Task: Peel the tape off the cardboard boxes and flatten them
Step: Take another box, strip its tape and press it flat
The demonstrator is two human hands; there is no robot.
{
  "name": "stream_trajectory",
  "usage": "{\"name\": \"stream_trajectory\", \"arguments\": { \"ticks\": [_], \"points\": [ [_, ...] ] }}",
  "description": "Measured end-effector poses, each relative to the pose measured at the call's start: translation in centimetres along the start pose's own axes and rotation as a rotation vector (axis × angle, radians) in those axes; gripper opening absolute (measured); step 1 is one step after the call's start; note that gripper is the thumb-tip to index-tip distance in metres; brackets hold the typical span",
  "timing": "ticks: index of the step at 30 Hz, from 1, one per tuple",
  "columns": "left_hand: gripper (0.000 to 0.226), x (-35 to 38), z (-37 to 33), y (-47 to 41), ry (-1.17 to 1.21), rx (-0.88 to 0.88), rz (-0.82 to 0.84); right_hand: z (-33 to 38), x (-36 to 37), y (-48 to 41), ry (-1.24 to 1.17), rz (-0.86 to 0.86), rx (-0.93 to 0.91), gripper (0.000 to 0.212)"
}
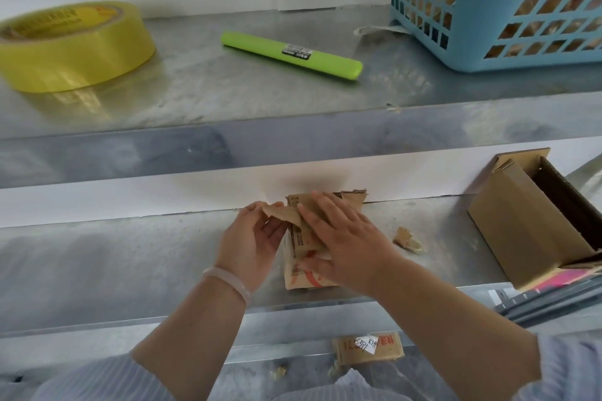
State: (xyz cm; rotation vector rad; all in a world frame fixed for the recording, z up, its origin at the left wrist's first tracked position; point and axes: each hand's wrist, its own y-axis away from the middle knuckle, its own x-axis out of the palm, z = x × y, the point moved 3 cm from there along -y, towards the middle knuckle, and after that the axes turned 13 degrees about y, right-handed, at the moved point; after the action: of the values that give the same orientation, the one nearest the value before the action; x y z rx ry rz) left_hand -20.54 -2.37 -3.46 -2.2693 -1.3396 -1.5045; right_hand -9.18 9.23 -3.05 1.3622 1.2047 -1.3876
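The small printed cardboard box lies flattened on the middle shelf, close to the back wall. The right hand presses on it with straight, spread fingers. The left hand pinches a brownish strip lifted off the box's upper left corner — an open box stands well to the right.

Dull sheet metal, matt brown cardboard, bright plastic.
The upper shelf and lower shelf are grey metal, smooth with a mottled, faint sheen. The tape roll is glossy, translucent yellow; the green tool is smooth plastic with a paper label; the basket is blue moulded plastic. The flattened cardboard box is matt and printed, the brown strip lifted off it thin and papery; the open cardboard box shows corrugated edges. The bracelet looks pale and polished, the sleeve striped cloth.
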Motion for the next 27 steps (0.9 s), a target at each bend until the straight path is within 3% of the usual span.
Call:
{"name": "stream_trajectory", "arguments": {
  "ticks": [4, 9, 12, 18, 23, 27],
  "points": [
    [0.003, 0.4, -0.2, 0.1, -0.154, 0.057, -0.019, 0.6, 1.3, 0.1, -0.003, -0.032, 0.03, 0.083],
    [0.037, 0.2, 0.0, 0.4, -0.463, 0.078, -0.115, 0.8, 1.5, 0.1, 0.076, -0.101, 0.032, 0.082],
    [0.054, -0.1, 0.2, 0.6, -0.503, 0.046, -0.128, 0.6, 1.5, -0.1, 0.043, -0.098, 0.051, 0.085],
    [0.022, -0.6, 0.0, 0.9, -0.506, -0.014, -0.057, -0.3, 0.6, -0.7, -0.01, -0.039, 0.023, 0.1],
    [0.02, 0.4, -0.2, 1.1, -0.604, 0.024, -0.033, -0.7, 0.2, -1.4, -0.055, 0.007, 0.007, 0.105],
    [0.016, 1.2, -0.9, 1.3, -0.597, 0.101, -0.051, -0.8, -0.2, -1.3, -0.149, -0.109, 0.033, 0.106]
  ]
}}
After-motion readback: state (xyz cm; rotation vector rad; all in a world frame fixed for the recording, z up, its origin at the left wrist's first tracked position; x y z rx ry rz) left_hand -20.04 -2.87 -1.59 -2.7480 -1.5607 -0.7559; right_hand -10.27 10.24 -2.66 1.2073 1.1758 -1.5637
